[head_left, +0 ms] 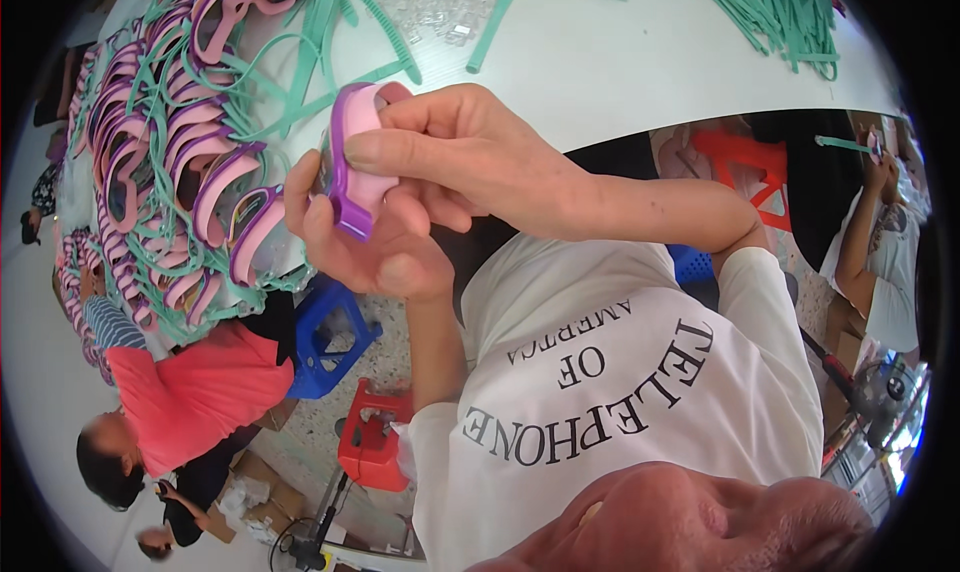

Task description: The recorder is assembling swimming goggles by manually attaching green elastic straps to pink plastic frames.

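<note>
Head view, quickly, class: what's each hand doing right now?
Left hand: half-curled beside the purple-and-pink goggles; whether it grips cannot be told.
Right hand: closed, holding the goggles between thumb and fingers.

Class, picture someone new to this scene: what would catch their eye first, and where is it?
Probably the heap of pink, purple and green goggles crowding the left of the white table. Next, near the centre, a single pink-and-purple frame held between the left hand and right hand. Then the bundle of green straps at the upper right.
</note>
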`<state>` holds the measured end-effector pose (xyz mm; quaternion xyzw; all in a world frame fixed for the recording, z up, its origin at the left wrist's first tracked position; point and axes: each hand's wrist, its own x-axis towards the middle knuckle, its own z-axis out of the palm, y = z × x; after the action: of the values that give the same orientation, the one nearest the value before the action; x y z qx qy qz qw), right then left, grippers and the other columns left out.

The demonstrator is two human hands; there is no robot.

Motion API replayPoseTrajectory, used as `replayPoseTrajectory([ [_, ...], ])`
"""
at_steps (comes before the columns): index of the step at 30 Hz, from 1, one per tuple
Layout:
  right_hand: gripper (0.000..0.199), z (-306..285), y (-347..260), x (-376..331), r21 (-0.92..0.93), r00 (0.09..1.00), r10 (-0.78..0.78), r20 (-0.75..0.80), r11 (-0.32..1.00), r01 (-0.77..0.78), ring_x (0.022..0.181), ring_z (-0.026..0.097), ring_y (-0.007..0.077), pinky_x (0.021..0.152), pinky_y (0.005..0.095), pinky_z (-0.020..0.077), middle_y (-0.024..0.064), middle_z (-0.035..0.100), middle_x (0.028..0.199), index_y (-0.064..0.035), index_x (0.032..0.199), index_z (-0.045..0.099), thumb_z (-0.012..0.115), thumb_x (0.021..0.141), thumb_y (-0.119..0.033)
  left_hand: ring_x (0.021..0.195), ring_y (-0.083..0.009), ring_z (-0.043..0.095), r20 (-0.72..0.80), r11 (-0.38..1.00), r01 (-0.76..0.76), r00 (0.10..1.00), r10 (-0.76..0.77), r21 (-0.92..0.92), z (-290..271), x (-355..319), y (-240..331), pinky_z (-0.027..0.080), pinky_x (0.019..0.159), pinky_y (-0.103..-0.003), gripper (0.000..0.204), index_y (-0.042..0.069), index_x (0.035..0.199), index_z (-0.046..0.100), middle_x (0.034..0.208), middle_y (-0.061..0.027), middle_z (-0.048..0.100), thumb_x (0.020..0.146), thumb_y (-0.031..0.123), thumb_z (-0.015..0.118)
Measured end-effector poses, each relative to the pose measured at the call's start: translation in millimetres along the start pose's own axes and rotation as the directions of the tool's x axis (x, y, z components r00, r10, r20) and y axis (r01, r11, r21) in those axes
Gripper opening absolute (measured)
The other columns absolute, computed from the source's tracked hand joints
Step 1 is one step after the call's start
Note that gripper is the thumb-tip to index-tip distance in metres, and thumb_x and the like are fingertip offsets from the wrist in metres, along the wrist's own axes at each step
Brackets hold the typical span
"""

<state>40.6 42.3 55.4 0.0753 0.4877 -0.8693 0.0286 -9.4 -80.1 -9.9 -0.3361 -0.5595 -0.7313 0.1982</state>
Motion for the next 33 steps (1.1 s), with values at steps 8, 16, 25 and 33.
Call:
replayPoseTrajectory([
  [8,0.027,-18,-4,-9,-0.476,0.985,0.004,0.17,0.876,0.078,0.064,0.062,0.0077,0.058,0.0246,0.0508,0.0048,0.069,0.072,-0.0021,0.118,0.073,0.067,0.098,-0.019,0.098,-0.0259,0.061,-0.123,0.978,0.167,0.981,-0.152,0.122,-69,27,-13,0.056,0.081,-0.036,0.04,0.001,0.123,0.052,0.113,-0.015,0.055,0.092,0.024,0.064],
  [16,0.032,-110,-9,11,-0.925,0.85,-0.366,0.379,-0.163,0.342,0.098,0.067,0.0265,0.084,0.0372,0.0562,0.0025,0.067,0.124,-0.0135,0.122,0.071,0.07,0.09,-0.01,0.105,-0.0321,0.07,0.091,0.985,0.171,0.981,-0.174,0.034,-57,41,-7,0.059,0.091,-0.041,0.064,-0.001,0.118,0.053,0.117,-0.0264,0.068,0.083,0.042,0.086],
  [25,0.022,-128,0,-7,-0.908,0.846,-0.333,0.417,-0.111,0.404,0.1,0.064,0.0265,0.083,0.0368,0.0557,0.0033,0.067,0.113,-0.0089,0.11,0.064,0.07,0.089,-0.007,0.108,-0.0323,0.07,0.1,0.932,0.354,0.933,-0.346,-0.078,-45,35,-6,0.061,0.09,-0.044,0.072,-0.004,0.128,0.061,0.127,-0.0299,0.065,0.091,0.057,0.072],
  [33,0.016,-145,-26,-95,-0.887,0.86,-0.217,0.461,-0.132,0.442,0.093,0.065,0.0265,0.08,0.0353,0.0549,0.0039,0.072,0.104,-0.0064,0.097,0.069,0.075,0.083,-0.008,0.112,-0.0324,0.069,0.087,0.866,0.383,0.923,-0.376,-0.321,-26,34,-38,0.059,0.097,-0.049,0.054,0.013,0.142,0.05,0.142,-0.0256,0.057,0.104,0.052,0.054],
])
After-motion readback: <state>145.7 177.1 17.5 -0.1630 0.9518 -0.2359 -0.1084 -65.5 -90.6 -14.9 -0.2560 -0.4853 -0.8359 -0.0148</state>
